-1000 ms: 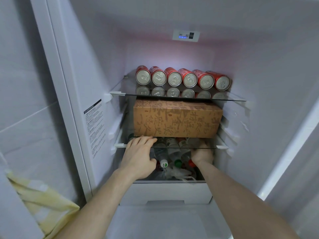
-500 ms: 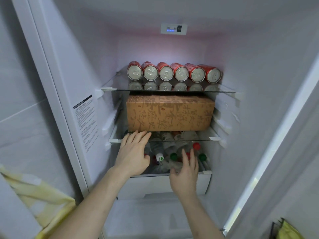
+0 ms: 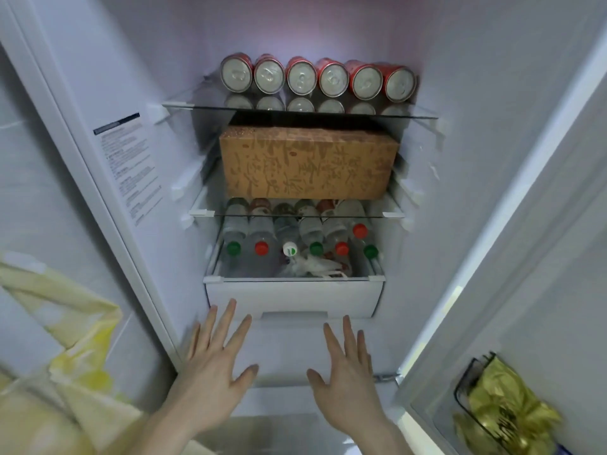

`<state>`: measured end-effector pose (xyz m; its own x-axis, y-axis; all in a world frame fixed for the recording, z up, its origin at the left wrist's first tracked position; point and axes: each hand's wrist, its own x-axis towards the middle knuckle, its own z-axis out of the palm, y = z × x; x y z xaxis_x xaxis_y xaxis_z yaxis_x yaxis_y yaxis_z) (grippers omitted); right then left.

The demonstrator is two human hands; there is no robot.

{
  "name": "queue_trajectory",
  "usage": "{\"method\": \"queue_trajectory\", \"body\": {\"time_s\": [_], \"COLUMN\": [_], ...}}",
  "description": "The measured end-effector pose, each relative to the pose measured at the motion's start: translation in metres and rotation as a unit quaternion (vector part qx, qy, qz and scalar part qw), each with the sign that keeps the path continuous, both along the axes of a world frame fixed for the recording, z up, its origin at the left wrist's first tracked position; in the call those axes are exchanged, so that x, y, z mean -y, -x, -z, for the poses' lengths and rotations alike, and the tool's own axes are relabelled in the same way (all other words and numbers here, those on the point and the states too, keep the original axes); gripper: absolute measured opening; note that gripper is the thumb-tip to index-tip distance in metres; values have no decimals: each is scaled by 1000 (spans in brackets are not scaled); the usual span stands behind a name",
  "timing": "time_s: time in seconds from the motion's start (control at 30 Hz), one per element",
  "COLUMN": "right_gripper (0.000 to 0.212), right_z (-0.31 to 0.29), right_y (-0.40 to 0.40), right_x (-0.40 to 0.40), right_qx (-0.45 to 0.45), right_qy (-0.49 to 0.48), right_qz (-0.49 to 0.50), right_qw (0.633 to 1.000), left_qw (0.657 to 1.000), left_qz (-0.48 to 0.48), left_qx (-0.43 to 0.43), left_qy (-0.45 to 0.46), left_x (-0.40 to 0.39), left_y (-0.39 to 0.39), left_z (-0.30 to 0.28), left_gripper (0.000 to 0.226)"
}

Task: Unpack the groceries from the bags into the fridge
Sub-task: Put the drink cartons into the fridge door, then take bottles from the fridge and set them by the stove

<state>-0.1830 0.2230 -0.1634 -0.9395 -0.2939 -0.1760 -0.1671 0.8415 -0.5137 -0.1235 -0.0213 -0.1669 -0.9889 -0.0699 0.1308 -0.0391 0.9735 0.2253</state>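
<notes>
White fridge interior [image 3: 476, 159], door open, lit from the top. Two clear glass shelves and one white plastic drawer [image 3: 292, 298] stacked down the middle.

Brown cardboard box with darker printed lettering [image 3: 308, 164] — fills most of the middle glass shelf [image 3: 392, 214], long side facing out.

Pale yellow cloth bag [image 3: 65, 339], crumpled, at lower left outside the fridge. A second, gold-yellow bag with a black frame or handle [image 3: 502, 408] at lower right, beside the door; contents cannot be made out.

Row of six red drink cans [image 3: 317, 78] lying on their sides on the upper glass shelf [image 3: 184, 106], silver ends outward, touching one another. Their reflections show in the glass.

Clear plastic bottles [image 3: 262, 238] lie side by side in the compartment above the drawer, caps outward: green, red, white-and-green, green, red, green, with one more red cap a little higher at the right. A crumpled clear plastic wrap [image 3: 312, 266] sits just in front of the caps.

Left hand [image 3: 213, 372] and right hand [image 3: 348, 376] — both low in frame, below the drawer front, palms facing the fridge, fingers straight and spread, released, holding nothing. Apart from each other and from the shelves.

Printed label [image 3: 128, 169] on the left inner wall; text too blurred to read.
</notes>
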Motion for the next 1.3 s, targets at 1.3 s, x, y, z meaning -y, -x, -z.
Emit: {"method": "queue_trajectory", "body": {"time_s": [1.3], "right_gripper": [92], "right_z": [75], "right_y": [-262], "right_x": [79], "right_qx": [8], "right_qy": [-239], "right_qz": [-615], "right_qw": [751], "left_qw": [849], "left_qz": [-492], "left_qx": [195], "left_qy": [3], "left_x": [-151], "left_y": [-456], "left_z": [112], "left_gripper": [94]}}
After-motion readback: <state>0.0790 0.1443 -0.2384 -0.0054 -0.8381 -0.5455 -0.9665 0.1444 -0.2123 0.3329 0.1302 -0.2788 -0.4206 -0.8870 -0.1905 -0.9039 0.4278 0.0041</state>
